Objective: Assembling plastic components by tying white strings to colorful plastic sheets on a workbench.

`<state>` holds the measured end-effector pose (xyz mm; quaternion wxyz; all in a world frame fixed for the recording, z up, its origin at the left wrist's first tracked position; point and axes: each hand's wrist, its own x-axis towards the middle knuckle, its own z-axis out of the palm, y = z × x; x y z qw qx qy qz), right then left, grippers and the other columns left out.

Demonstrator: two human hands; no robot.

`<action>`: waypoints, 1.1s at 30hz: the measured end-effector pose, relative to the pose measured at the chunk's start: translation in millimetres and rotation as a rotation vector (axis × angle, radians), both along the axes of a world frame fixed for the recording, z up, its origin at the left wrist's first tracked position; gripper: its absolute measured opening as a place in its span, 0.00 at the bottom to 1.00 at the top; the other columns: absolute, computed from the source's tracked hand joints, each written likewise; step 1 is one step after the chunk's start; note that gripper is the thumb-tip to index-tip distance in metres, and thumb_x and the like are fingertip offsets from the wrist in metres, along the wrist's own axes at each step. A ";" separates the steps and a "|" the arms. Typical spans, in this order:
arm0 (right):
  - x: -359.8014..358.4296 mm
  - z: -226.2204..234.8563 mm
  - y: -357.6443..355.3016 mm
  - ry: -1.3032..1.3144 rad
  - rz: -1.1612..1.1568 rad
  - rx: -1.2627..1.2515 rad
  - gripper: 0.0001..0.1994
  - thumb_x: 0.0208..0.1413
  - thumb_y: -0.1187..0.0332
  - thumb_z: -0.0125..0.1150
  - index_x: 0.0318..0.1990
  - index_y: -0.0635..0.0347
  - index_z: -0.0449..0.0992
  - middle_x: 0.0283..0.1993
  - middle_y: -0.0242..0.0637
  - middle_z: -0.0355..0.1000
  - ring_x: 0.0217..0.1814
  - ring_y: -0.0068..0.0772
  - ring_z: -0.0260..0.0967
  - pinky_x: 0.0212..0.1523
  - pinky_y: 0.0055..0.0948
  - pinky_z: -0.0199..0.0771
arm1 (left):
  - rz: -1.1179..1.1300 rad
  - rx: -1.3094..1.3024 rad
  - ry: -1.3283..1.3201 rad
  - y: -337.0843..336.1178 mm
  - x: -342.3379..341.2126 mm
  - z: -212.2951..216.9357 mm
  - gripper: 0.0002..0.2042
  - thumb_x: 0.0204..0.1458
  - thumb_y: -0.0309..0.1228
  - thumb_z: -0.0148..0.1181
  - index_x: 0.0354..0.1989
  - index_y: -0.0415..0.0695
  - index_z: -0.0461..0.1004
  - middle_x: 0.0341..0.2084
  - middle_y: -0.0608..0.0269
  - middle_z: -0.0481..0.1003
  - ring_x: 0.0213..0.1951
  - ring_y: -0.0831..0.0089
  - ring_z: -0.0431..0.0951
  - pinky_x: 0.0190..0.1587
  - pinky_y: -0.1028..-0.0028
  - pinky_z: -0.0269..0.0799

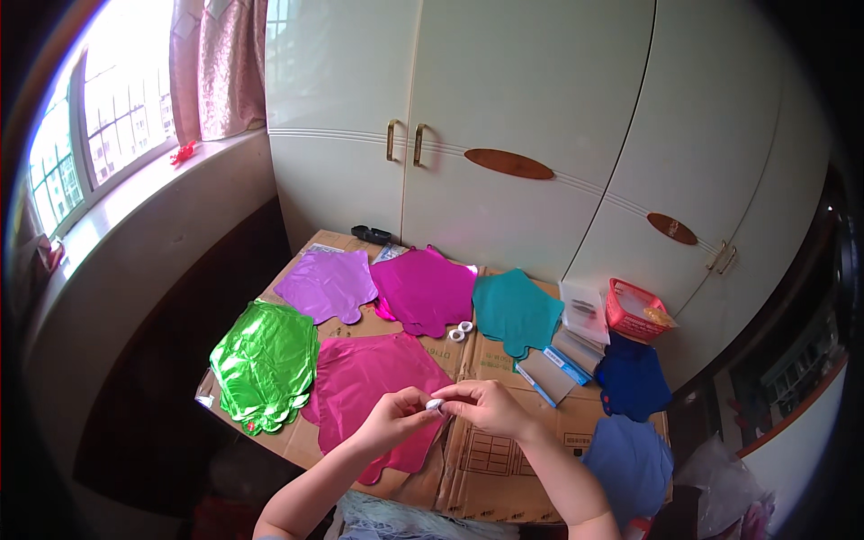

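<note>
I see a small, rounded white piece [434, 405] midway between left hand [398, 419] and right hand [490, 409], both pinching it, near the flat, shiny pink foil sheet's [360, 373] right edge.

Looks like room in home. Tall cream cupboards [522, 81] with brass handles [419, 144] and oval wooden plaques [508, 164] line far wall. At left, barred window [126, 85] with pale sill [139, 191], pink curtain [232, 67] beside it, buildings [61, 193] outside. Cardboard [486, 450] spread as work surface close to cupboards, coloured foil pieces [265, 355] laid over it, red plastic basket [628, 317] at far right corner: makeshift handwork spot.
</note>
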<state>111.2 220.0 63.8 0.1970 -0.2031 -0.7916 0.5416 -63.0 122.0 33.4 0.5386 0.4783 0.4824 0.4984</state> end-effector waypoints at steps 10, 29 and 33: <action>-20.7 -52.3 129.9 -0.043 -0.491 -0.293 0.05 0.49 0.76 0.61 0.32 0.67 0.73 0.30 0.37 0.74 0.28 0.22 0.72 0.29 0.18 0.74 | 0.191 0.089 -0.060 -6.6 -16.8 -15.7 0.07 0.52 0.25 0.56 0.38 0.38 0.70 0.31 0.69 0.72 0.36 0.84 0.70 0.41 0.82 0.66; -15.1 -87.1 148.3 -0.130 -0.675 0.288 0.09 0.53 0.69 0.52 0.35 0.63 0.77 0.25 0.40 0.75 0.22 0.27 0.73 0.25 0.27 0.71 | 0.146 -0.038 -0.296 -95.8 -24.9 -12.0 0.06 0.51 0.20 0.53 0.38 0.38 0.69 0.31 0.69 0.71 0.32 0.83 0.68 0.33 0.83 0.63; 22.0 -11.4 17.4 -0.010 -0.311 0.092 0.08 0.56 0.76 0.49 0.40 0.67 0.73 0.31 0.33 0.68 0.26 0.22 0.69 0.29 0.21 0.71 | -0.386 -0.044 0.297 -134.9 -35.8 -20.1 0.08 0.47 0.28 0.60 0.36 0.41 0.75 0.28 0.63 0.75 0.30 0.74 0.75 0.31 0.77 0.70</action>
